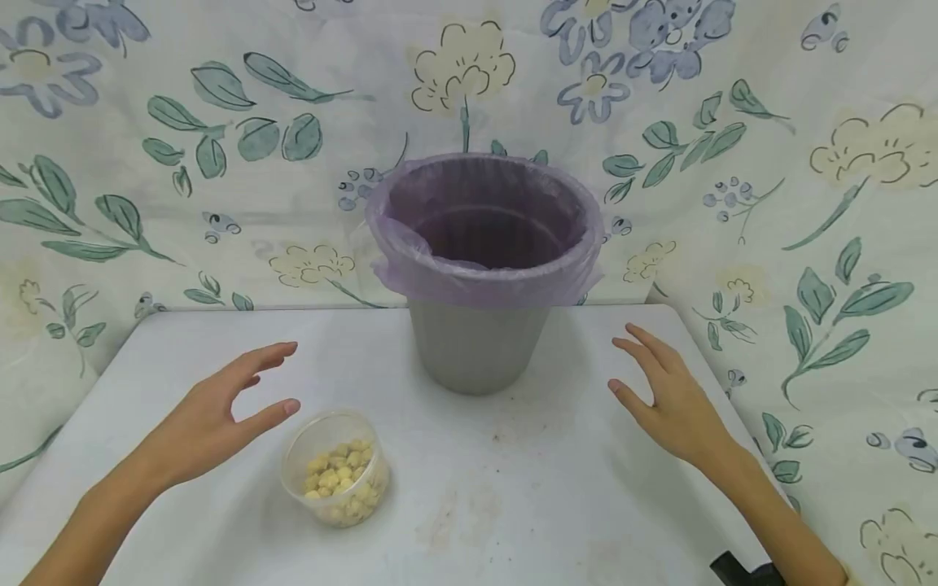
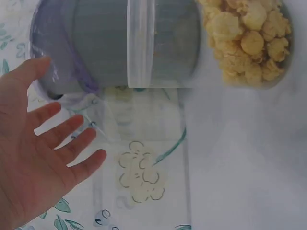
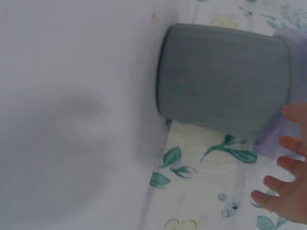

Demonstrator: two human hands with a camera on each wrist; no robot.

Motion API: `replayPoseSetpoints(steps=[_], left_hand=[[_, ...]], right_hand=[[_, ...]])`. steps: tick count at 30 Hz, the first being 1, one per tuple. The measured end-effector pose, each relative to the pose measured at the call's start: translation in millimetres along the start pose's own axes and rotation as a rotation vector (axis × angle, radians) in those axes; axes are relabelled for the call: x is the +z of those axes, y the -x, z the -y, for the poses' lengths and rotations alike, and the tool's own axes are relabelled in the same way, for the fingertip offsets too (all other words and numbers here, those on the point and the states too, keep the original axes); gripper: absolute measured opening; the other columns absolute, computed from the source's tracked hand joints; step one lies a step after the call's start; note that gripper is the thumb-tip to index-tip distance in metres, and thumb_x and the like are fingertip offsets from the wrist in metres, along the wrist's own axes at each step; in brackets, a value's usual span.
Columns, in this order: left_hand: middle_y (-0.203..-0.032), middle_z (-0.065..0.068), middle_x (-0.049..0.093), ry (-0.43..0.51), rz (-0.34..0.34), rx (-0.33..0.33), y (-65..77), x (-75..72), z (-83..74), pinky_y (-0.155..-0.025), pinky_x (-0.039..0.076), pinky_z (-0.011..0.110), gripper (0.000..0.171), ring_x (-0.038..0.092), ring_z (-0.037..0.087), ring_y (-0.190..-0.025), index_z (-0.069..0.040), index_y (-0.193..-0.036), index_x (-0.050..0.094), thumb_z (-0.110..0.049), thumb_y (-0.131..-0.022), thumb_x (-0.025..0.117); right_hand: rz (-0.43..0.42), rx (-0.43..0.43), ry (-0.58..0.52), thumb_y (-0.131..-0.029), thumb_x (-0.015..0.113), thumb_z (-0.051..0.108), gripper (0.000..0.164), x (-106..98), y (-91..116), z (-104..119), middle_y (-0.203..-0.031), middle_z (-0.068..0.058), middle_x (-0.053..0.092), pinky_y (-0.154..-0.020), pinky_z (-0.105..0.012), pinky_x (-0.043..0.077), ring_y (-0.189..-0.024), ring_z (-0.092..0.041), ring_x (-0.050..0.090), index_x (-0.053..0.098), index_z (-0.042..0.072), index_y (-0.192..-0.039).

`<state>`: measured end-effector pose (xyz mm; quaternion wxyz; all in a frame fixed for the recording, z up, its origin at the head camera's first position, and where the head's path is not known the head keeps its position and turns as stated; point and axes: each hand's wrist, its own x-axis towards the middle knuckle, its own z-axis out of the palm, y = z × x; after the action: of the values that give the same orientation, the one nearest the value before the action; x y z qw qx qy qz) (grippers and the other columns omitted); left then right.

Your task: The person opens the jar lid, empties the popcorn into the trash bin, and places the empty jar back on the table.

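A clear round plastic tub (image 1: 333, 468), partly filled with pale yellow popcorn (image 1: 339, 470), stands on the white table at the left of centre. Just left of its rim hovers my left hand (image 1: 212, 415), fingers and thumb spread apart, holding nothing. Behind the tub rises a grey bin (image 1: 476, 342) lined with a thin purple bag (image 1: 484, 285) folded over its rim. To the bin's right, my right hand (image 1: 670, 407) is held in the air with its fingers parted and nothing in it. In the left wrist view, the popcorn (image 2: 252, 43) shows through the tub's wall.
The white table (image 1: 542, 496) carries faint brownish smudges and small specks in front of the bin. Floral cloth (image 1: 308, 195) hangs behind and on both sides. A black object (image 1: 740, 570), partly cut off, is at the bottom right near my right forearm.
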<state>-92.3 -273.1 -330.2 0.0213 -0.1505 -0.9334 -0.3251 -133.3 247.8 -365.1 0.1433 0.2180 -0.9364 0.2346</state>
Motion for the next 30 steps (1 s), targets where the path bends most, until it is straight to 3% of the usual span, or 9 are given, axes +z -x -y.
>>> replayPoseSetpoints(steps=[3, 5, 8, 10, 12, 17, 23, 30], left_hand=[[-0.144, 0.019, 0.048, 0.026, 0.002, 0.021, 6.1, 5.4, 3.3, -0.094, 0.040, 0.062, 0.067, 0.049, 0.047, -0.124, -0.014, -0.153, 0.038, -0.024, -0.095, 0.071], [-0.144, 0.018, 0.049, 0.036, 0.006, 0.021, 9.9, 8.2, 5.3, -0.097, 0.042, 0.054, 0.067, 0.049, 0.045, -0.125, -0.016, -0.153, 0.039, -0.023, -0.095, 0.071], [-0.144, 0.015, 0.050, 0.038, 0.005, 0.014, 15.3, 12.2, 8.3, -0.100, 0.043, 0.029, 0.066, 0.051, 0.042, -0.124, -0.018, -0.152, 0.040, -0.023, -0.095, 0.071], [-0.144, 0.013, 0.051, 0.035, 0.000, 0.015, 18.4, 14.9, 10.7, -0.095, 0.037, 0.011, 0.066, 0.051, 0.035, -0.124, -0.020, -0.152, 0.040, -0.022, -0.094, 0.072], [-0.143, 0.012, 0.052, 0.039, -0.010, 0.023, 21.6, 17.8, 13.5, -0.091, 0.033, 0.004, 0.066, 0.051, 0.020, -0.126, -0.020, -0.151, 0.042, -0.021, -0.093, 0.073], [-0.142, 0.005, 0.053, 0.079, -0.026, 0.070, 28.7, 26.9, 20.3, -0.092, 0.032, 0.003, 0.068, 0.041, -0.012, -0.123, -0.020, -0.150, 0.043, -0.014, -0.090, 0.075], [-0.144, -0.020, 0.044, 0.132, 0.001, 0.116, 35.4, 39.7, 27.9, -0.093, 0.035, 0.006, 0.079, 0.040, -0.011, -0.125, -0.022, -0.151, 0.039, -0.008, -0.084, 0.078], [-0.150, -0.017, 0.039, 0.198, 0.064, 0.103, 43.3, 49.6, 34.6, -0.093, 0.041, 0.012, 0.095, 0.040, -0.009, -0.126, -0.023, -0.155, 0.031, -0.008, -0.078, 0.084]], right_hand=[[0.016, -0.014, -0.034, -0.096, 0.068, 0.022, 0.050, 7, 2, 7, -0.155, -0.013, 0.038, -0.105, -0.062, 0.034, -0.138, -0.039, 0.036, 0.051, 0.008, -0.142], [0.021, -0.025, -0.052, -0.096, 0.068, 0.021, 0.049, 11, 2, 11, -0.154, -0.013, 0.039, -0.105, -0.062, 0.035, -0.138, -0.039, 0.037, 0.052, 0.008, -0.141], [0.035, -0.033, -0.077, -0.097, 0.067, 0.021, 0.048, 17, 3, 16, -0.155, -0.012, 0.038, -0.105, -0.061, 0.035, -0.138, -0.038, 0.037, 0.052, 0.009, -0.141], [0.047, -0.036, -0.093, -0.098, 0.066, 0.022, 0.048, 22, 4, 19, -0.155, -0.010, 0.037, -0.106, -0.061, 0.034, -0.138, -0.037, 0.036, 0.051, 0.010, -0.142], [0.061, -0.037, -0.112, -0.098, 0.065, 0.024, 0.048, 26, 4, 23, -0.156, -0.008, 0.036, -0.107, -0.060, 0.034, -0.139, -0.036, 0.036, 0.051, 0.012, -0.142], [0.084, -0.046, -0.180, -0.099, 0.065, 0.026, 0.048, 37, 7, 32, -0.156, -0.006, 0.037, -0.107, -0.059, 0.035, -0.140, -0.032, 0.036, 0.050, 0.014, -0.143], [0.113, -0.063, -0.261, -0.099, 0.065, 0.028, 0.050, 50, 6, 47, -0.155, -0.005, 0.039, -0.109, -0.055, 0.035, -0.142, -0.028, 0.035, 0.049, 0.015, -0.144], [0.185, -0.094, -0.347, -0.099, 0.065, 0.031, 0.053, 73, 4, 65, -0.154, -0.003, 0.039, -0.110, -0.053, 0.034, -0.142, -0.025, 0.035, 0.048, 0.014, -0.145]])
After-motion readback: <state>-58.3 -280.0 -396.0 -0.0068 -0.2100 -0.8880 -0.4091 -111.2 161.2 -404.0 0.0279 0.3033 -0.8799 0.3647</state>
